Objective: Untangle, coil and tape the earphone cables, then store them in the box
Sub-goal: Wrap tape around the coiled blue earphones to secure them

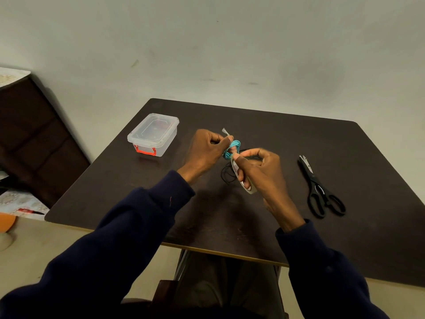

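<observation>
Status: taping step on the blue cable coil [232,148], by the look of it. The coil is held in the air over mid table [299,139], between both hands.

Left hand [203,149]: fingers curled, thumb + forefinger pinching the coil's far side. A loose tape end [225,131] sticks up just above that pinch.

Right hand [262,171]: curled round the tape roll [247,187], with thumb + index tips pressed at the coil's near side. Can't tell if they're on the tape strip or on the cable itself.

Black cable [226,174]: lies on the table under the hands in loose loops, prob. not taped yet.

Box [153,134]: clear, red latch, lid on, far left of the table, well apart from the hands. Scissors [319,187] lie to the right, untouched.

Handling, as a judgement:
- Cable is thin, light and springy, so the loops will likely pop open if the pinch lets go before the tape closes.
- Best hold is across the bundle's waist, where all the turns cross, not on a single loop.
- Tape is sticky and floppy, so the free end may fold onto itself or grab a finger. Keep it taut off the roll.
- Don't yank near the plug or earbud ends; those joints are the weak spots.
- Scissors probably needed for the cut, so one hand has to free up w/o dropping the coil.
</observation>
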The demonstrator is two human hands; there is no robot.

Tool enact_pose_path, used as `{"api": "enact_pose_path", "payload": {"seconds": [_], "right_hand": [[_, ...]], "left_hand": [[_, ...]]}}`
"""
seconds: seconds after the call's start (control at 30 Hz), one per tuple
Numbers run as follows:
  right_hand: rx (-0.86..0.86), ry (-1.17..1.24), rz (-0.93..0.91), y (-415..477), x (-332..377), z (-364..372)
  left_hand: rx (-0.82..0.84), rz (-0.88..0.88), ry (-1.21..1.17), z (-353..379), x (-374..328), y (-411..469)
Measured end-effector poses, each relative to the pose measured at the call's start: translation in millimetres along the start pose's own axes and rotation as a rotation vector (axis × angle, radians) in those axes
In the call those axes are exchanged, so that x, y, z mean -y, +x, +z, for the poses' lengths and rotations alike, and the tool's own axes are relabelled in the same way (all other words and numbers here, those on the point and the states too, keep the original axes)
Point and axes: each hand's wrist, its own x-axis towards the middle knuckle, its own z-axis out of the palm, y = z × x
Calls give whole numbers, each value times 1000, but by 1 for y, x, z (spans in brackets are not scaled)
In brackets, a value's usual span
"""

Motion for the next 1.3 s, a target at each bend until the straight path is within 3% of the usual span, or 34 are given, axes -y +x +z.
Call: {"api": "enact_pose_path", "payload": {"seconds": [0.53, 0.9, 1.03, 1.3], "right_hand": [[27, 5, 65, -2, -11, -7], [6, 96, 4, -7, -16, -14], [-2, 84, -22, -9, -15, -14], [-15, 80, -37, -16, -14, -13]], "left_hand": [[89, -22, 33, -4, -4, 12], [246, -221, -28, -16, -9, 26], [315, -172, 28, -17, -11, 29], [291, -19, 35, -18, -13, 27]]}}
